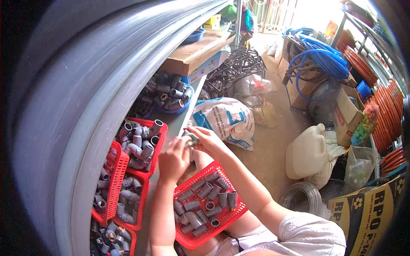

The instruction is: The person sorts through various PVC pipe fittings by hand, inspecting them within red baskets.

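My left hand [174, 158] and my right hand [206, 140] are close together above the edge of the shelf, fingers closed around a small grey pipe fitting [192, 139]. The fingers cover part of it and it is blurred, so its exact shape does not show. Just below, a red plastic basket [186, 243] rests tilted on my lap. Inside lie several grey pipe fittings, mostly straight couplings, with an elbow [193, 219] among them.
Left of my hands, red baskets [147, 200] of grey fittings line the shelf, with a blue basket [188, 101] of fittings beyond. A white printed sack [222, 121] stands ahead. On the right are a plastic jug [304, 151], coiled blue hose [320, 53] and a carton [371, 213].
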The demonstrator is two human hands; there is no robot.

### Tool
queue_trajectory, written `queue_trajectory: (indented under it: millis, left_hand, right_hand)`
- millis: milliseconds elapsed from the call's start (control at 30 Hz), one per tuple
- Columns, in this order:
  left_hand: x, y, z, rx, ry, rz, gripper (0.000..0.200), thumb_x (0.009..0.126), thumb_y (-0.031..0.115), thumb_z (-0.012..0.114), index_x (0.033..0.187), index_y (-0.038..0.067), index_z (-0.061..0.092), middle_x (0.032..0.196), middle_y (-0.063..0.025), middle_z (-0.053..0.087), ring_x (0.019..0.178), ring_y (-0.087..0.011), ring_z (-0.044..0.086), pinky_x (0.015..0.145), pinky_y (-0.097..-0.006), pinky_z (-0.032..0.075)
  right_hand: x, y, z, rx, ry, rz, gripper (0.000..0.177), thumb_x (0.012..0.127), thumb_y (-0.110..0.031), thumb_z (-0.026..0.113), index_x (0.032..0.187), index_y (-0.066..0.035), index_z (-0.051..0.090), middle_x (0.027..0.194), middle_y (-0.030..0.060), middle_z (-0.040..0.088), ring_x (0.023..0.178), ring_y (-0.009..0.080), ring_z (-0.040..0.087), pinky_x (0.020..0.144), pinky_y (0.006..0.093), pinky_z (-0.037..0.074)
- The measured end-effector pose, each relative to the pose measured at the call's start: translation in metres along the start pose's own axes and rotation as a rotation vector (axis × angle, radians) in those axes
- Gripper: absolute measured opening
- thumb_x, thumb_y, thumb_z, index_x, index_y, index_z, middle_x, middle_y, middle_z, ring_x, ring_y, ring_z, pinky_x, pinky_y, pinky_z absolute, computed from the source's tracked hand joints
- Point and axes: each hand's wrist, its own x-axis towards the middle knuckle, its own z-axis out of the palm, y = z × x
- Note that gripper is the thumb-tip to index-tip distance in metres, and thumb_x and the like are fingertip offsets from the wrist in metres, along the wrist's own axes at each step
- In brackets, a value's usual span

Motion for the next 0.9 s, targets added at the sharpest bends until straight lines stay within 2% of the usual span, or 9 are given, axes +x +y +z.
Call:
queue_trajectory:
  millis: [67, 133, 267, 467, 567, 667, 733, 800, 900]
  left_hand:
    - [-0.004, 0.008, 0.003, 0.021, -0.091, 0.099, 0.027, 0.083, 0.01, 0.061, 0.11, 0.011, 0.06, 0.095, -0.0092, 0.065, 0.089, -0.0306, 0.066, 0.073, -0.0426, 0.053]
    - [0.0, 0.014, -0.003, 0.005, -0.12, 0.047, 0.023, 0.087, 0.009, 0.059, 0.11, 0.009, 0.061, 0.1, -0.0139, 0.066, 0.09, -0.0357, 0.065, 0.078, -0.0446, 0.052]
    - [0.004, -0.009, -0.003, -0.01, 0.078, -0.078, 0.022, 0.088, 0.009, 0.059, 0.11, 0.009, 0.061, 0.098, -0.0124, 0.066, 0.089, -0.034, 0.065, 0.076, -0.0448, 0.053]
    - [-0.002, 0.015, -0.003, 0.033, -0.09, 0.106, 0.025, 0.085, 0.01, 0.061, 0.111, 0.01, 0.061, 0.099, -0.0115, 0.065, 0.089, -0.0338, 0.065, 0.076, -0.0441, 0.053]
    - [0.0, -0.012, 0.002, -0.002, 0.043, -0.046, 0.023, 0.088, 0.01, 0.059, 0.111, 0.009, 0.061, 0.098, -0.0129, 0.066, 0.088, -0.034, 0.065, 0.076, -0.0446, 0.053]
    - [-0.006, -0.005, 0.0, -0.003, -0.035, -0.078, 0.023, 0.088, 0.01, 0.059, 0.111, 0.011, 0.061, 0.099, -0.0111, 0.066, 0.089, -0.0338, 0.066, 0.076, -0.0441, 0.053]
    - [-0.008, 0.006, 0.003, -0.009, -0.049, 0.076, 0.024, 0.087, 0.01, 0.06, 0.111, 0.012, 0.061, 0.101, -0.0098, 0.066, 0.089, -0.0317, 0.066, 0.075, -0.0422, 0.054]
    - [-0.007, 0.009, 0.0, 0.015, -0.073, 0.095, 0.024, 0.086, 0.01, 0.061, 0.11, 0.012, 0.061, 0.1, -0.0094, 0.066, 0.088, -0.0311, 0.066, 0.075, -0.0422, 0.054]
    - [-0.008, -0.012, 0.0, 0.024, 0.013, -0.042, 0.023, 0.086, 0.009, 0.061, 0.109, 0.01, 0.062, 0.096, -0.0101, 0.065, 0.089, -0.0311, 0.065, 0.074, -0.0428, 0.053]
  right_hand:
    - [-0.001, -0.003, -0.001, 0.061, -0.069, 0.032, 0.036, 0.098, -0.033, 0.062, 0.119, -0.005, 0.065, 0.099, 0.0001, 0.066, 0.083, 0.0038, 0.061, 0.07, 0.0194, 0.051]
    - [0.001, -0.002, 0.001, -0.006, -0.03, 0.034, 0.035, 0.098, -0.034, 0.062, 0.118, -0.005, 0.065, 0.098, -0.0009, 0.066, 0.082, 0.0033, 0.06, 0.069, 0.0193, 0.05]
    - [-0.001, 0.001, -0.001, -0.147, 0.028, 0.059, 0.035, 0.096, -0.034, 0.065, 0.116, -0.005, 0.065, 0.097, -0.0021, 0.065, 0.081, 0.0035, 0.059, 0.07, 0.0199, 0.05]
    - [0.001, 0.0, -0.004, 0.01, -0.049, -0.04, 0.033, 0.095, -0.03, 0.067, 0.116, -0.005, 0.066, 0.105, 0.0021, 0.068, 0.086, 0.0061, 0.064, 0.072, 0.0215, 0.052]
    - [0.001, 0.003, -0.004, -0.016, 0.053, 0.027, 0.033, 0.095, -0.029, 0.066, 0.115, -0.004, 0.067, 0.102, 0.0024, 0.069, 0.086, 0.0069, 0.065, 0.073, 0.0221, 0.052]
    - [0.006, 0.004, -0.006, -0.021, 0.1, 0.083, 0.032, 0.095, -0.029, 0.066, 0.113, -0.003, 0.067, 0.098, 0.0027, 0.069, 0.085, 0.0074, 0.065, 0.073, 0.0231, 0.053]
    - [0.005, 0.003, -0.003, 0.021, 0.097, 0.059, 0.034, 0.095, -0.03, 0.066, 0.112, -0.001, 0.068, 0.096, 0.0023, 0.069, 0.081, 0.007, 0.064, 0.071, 0.0236, 0.053]
    - [0.006, 0.005, -0.005, 0.035, 0.045, 0.033, 0.036, 0.095, -0.032, 0.066, 0.112, -0.001, 0.068, 0.095, 0.0016, 0.069, 0.08, 0.0067, 0.063, 0.07, 0.0239, 0.052]
    - [0.003, 0.008, -0.002, -0.268, 0.103, -0.005, 0.041, 0.092, -0.044, 0.067, 0.112, -0.008, 0.071, 0.091, -0.0021, 0.068, 0.078, 0.0052, 0.059, 0.068, 0.0225, 0.048]
